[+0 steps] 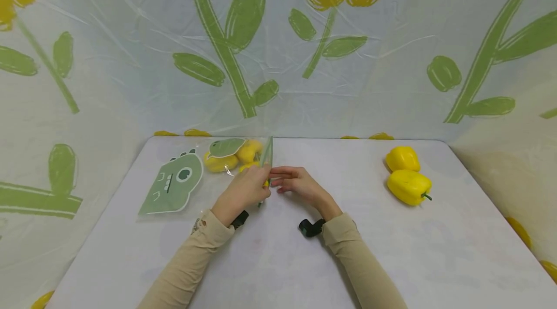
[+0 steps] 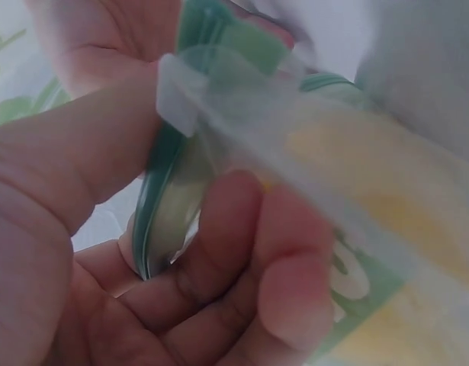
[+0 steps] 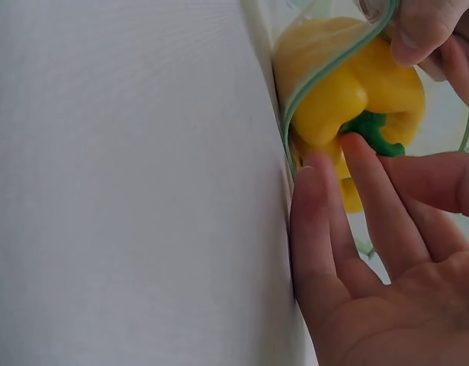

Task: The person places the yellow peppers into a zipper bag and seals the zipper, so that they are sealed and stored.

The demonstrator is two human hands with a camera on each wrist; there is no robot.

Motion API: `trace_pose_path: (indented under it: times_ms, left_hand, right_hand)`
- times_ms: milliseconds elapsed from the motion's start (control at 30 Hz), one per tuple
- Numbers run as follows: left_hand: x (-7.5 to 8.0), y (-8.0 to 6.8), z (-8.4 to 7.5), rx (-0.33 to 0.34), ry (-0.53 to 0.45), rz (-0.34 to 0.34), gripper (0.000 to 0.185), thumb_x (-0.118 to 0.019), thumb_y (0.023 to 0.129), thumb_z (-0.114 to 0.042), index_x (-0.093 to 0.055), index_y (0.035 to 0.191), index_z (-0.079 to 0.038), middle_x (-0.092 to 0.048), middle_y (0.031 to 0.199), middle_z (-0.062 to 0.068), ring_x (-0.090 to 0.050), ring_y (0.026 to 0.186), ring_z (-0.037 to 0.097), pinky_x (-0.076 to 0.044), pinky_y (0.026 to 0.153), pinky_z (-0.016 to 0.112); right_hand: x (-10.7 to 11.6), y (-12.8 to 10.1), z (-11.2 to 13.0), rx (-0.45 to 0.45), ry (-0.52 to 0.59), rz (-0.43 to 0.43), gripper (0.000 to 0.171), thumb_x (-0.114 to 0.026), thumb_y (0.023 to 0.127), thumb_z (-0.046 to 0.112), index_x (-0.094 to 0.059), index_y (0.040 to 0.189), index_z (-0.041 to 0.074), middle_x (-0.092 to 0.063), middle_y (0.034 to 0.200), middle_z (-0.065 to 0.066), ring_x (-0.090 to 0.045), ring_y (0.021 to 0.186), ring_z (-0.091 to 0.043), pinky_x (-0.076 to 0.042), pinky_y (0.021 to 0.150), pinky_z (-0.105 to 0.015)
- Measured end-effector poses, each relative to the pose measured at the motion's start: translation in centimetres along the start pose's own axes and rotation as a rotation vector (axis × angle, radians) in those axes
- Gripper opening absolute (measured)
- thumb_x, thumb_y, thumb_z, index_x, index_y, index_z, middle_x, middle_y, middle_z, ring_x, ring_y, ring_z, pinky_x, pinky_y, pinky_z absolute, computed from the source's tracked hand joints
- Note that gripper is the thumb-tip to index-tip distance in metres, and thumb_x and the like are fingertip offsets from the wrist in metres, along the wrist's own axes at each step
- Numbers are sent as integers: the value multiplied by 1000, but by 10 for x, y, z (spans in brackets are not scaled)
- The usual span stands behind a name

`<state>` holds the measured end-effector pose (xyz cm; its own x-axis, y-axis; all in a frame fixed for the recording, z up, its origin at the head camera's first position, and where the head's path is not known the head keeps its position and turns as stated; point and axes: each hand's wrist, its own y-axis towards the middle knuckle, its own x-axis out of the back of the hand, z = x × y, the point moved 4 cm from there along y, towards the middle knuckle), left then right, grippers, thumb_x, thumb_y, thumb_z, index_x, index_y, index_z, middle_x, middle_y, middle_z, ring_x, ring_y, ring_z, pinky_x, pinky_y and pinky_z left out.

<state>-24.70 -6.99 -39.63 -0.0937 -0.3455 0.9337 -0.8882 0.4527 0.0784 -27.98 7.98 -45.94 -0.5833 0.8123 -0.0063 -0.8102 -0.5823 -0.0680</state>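
Note:
A clear zip bag [image 1: 150, 198] with green cartoon prints lies on the table, its green-edged mouth facing right. Several yellow bell peppers [image 1: 249, 151] are inside it. My left hand [image 1: 243, 187] grips the bag at its mouth, thumb and curled fingers around the plastic edge. At the opening, my right hand [image 1: 304, 187] has its fingers extended toward the bag. In the right wrist view, those fingertips are at a yellow bell pepper [image 3: 394, 84] with a green stem, just within the bag's mouth; whether they press on it I cannot tell.
Two more yellow bell peppers [image 1: 408, 187] lie together on the right of the white table [image 1: 461, 241]. A flower-printed sheet [image 1: 143, 67] hangs behind and at both sides. Black wrist devices [image 1: 311, 228] are on both wrists.

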Motion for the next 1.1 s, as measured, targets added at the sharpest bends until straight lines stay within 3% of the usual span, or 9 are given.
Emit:
trace_pose_path:
  times_ms: [400,567,933,1100]
  left_hand:
    - [1,-1,-2,22,12,-9,20,-70,78,-2,-59,94,-2,-53,66,4,-51,55,20,-38,52,31]
    - [0,-1,-2,16,21,-3,20,-71,77,-4,-60,94,-3,-54,66,2,-51,56,19,-41,53,32]
    - [-3,0,-2,14,24,-2,20,-69,77,-3,-50,78,-8,-44,58,-1,-45,48,16,-34,47,28]
    - [-2,-2,-2,-1,19,-8,20,-67,76,-1,-49,77,-8,-39,57,-2,-40,49,14,-31,46,28]
  right_hand:
    - [-2,-2,1,2,-24,46,48,-47,92,-10,-54,138,0,-58,136,-17,-56,122,-41,-48,95,-47]
    - [5,-6,9,25,-96,27,39,-47,98,2,-57,136,2,-60,135,-14,-59,117,-40,-49,93,-50]
    - [52,-36,54,155,-169,-153,32,-51,102,14,-60,130,1,-63,130,-14,-59,115,-41,-48,96,-49]
    - [81,-65,83,224,-277,-230,31,-51,103,12,-60,128,-3,-62,131,-16,-62,110,-29,-50,93,-41]
